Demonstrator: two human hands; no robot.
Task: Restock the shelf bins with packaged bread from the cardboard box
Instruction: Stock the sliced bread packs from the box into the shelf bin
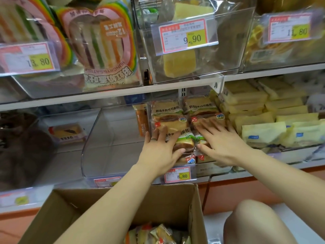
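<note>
Two flat hands — left hand (162,147), right hand (223,140) — rest on bread packs (200,106).

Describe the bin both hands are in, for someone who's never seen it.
Lower row, under the white shelf board, above the cardboard box: a clear bin. Only it has the 8.80 tag and brown-and-green toast packs; left neighbour is nearly empty, right holds pale yellow packs.
</note>
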